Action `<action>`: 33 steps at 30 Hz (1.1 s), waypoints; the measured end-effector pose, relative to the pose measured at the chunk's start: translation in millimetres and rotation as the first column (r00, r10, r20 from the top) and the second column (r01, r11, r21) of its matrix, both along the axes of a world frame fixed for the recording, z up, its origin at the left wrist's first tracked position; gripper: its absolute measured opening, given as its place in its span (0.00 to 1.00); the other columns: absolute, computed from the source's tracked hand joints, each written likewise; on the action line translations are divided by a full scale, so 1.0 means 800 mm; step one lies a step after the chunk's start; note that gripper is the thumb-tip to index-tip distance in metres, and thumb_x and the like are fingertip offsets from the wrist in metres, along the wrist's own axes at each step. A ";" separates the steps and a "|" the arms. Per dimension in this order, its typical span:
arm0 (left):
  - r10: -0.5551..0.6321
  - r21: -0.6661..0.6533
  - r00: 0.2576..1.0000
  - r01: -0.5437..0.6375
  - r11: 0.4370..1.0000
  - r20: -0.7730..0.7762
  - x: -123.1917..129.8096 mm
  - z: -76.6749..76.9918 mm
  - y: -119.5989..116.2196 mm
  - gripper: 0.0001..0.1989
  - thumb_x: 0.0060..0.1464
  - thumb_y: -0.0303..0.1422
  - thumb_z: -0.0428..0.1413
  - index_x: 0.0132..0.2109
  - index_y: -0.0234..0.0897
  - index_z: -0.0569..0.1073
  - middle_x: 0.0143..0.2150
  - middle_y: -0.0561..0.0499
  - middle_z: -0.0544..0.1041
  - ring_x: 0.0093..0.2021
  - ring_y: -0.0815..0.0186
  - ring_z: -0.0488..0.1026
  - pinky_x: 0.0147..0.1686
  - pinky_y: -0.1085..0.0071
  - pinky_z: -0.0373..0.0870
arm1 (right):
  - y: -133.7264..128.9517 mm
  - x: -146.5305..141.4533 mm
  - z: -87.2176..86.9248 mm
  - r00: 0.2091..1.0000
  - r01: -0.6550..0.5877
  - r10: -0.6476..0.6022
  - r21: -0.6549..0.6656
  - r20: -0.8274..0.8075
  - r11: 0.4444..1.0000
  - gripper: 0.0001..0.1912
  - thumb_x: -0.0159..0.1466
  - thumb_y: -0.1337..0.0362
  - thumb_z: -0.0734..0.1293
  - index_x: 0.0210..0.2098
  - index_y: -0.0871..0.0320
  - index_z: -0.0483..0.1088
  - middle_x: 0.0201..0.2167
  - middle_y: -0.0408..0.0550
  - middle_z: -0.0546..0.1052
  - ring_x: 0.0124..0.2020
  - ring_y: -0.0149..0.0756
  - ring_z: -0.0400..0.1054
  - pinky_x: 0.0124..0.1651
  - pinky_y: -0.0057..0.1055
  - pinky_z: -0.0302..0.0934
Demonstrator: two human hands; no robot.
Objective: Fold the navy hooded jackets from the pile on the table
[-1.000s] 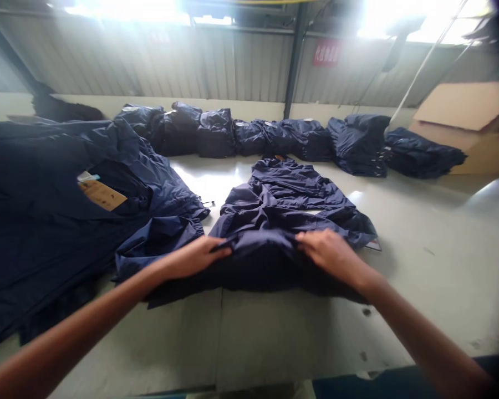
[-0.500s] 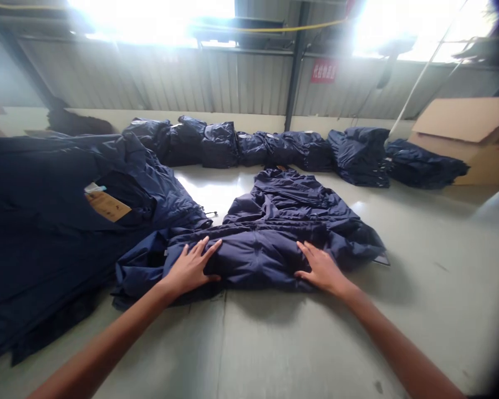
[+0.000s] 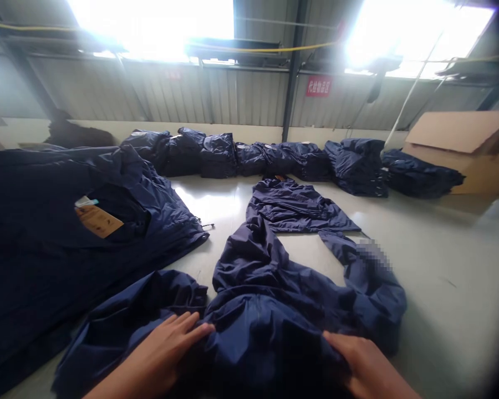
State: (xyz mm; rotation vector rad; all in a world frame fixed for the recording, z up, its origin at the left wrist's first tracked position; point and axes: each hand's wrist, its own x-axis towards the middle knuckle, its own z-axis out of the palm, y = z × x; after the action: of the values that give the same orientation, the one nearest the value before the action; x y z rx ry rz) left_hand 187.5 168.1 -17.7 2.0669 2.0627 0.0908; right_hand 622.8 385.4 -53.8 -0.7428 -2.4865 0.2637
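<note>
Pile [image 3: 58, 233]: just left of our left hand | left hand [image 3: 160, 349]: fingers part-spread on the jacket's near end, grip unclear | jacket [image 3: 253, 271]: on the worktop [image 3: 444, 288], long axis running away from us | right hand [image 3: 368, 363]: fingers on the near end, grip unclear

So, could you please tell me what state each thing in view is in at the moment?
left hand: fingers spread on the jacket
right hand: fingers on the jacket
navy jacket: unfolded, rumpled, lying on the table
navy garment heap: loose, bulky
hang tag: lying on the heap
navy bundles: lined up along the far side
cardboard box: flap raised
</note>
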 end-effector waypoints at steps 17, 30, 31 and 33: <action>0.265 0.642 0.833 0.134 0.755 -0.485 -0.081 0.270 0.348 0.39 0.64 0.31 0.64 0.76 0.34 0.57 0.74 0.33 0.57 0.75 0.40 0.51 0.70 0.34 0.47 | 0.295 -0.220 0.252 0.874 0.452 -0.474 0.536 -0.106 0.713 0.36 0.73 0.57 0.66 0.75 0.65 0.56 0.72 0.72 0.60 0.71 0.59 0.55 0.70 0.58 0.47; -0.045 0.165 0.996 0.056 0.985 -0.071 -0.025 -0.024 0.178 0.32 0.65 0.51 0.60 0.73 0.55 0.68 0.73 0.43 0.68 0.71 0.43 0.66 0.71 0.40 0.60 | 0.160 -0.081 -0.011 0.731 0.629 -0.626 0.086 0.271 0.772 0.46 0.67 0.41 0.63 0.78 0.51 0.50 0.75 0.63 0.60 0.76 0.68 0.50 0.73 0.66 0.50; -0.015 0.149 0.997 0.026 0.988 -0.076 -0.017 -0.026 0.169 0.32 0.66 0.51 0.59 0.73 0.54 0.68 0.73 0.42 0.68 0.71 0.42 0.66 0.71 0.40 0.60 | 0.160 -0.070 -0.020 0.716 0.651 -0.619 0.013 0.324 0.759 0.47 0.66 0.41 0.63 0.78 0.51 0.49 0.75 0.63 0.61 0.76 0.68 0.51 0.73 0.64 0.51; 0.029 0.057 0.995 -0.024 0.998 -0.100 0.009 -0.019 0.150 0.34 0.65 0.51 0.59 0.74 0.53 0.67 0.74 0.39 0.67 0.72 0.40 0.65 0.69 0.38 0.62 | 0.164 -0.059 -0.031 0.726 0.636 -0.551 -0.095 0.412 0.766 0.45 0.66 0.43 0.64 0.78 0.51 0.52 0.73 0.61 0.64 0.76 0.66 0.52 0.74 0.60 0.50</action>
State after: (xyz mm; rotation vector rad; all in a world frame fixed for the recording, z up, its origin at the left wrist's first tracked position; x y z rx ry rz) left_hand 194.6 287.7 -32.6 2.1181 2.1707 0.0495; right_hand 575.4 516.2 -78.3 -1.7939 -2.3896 0.1837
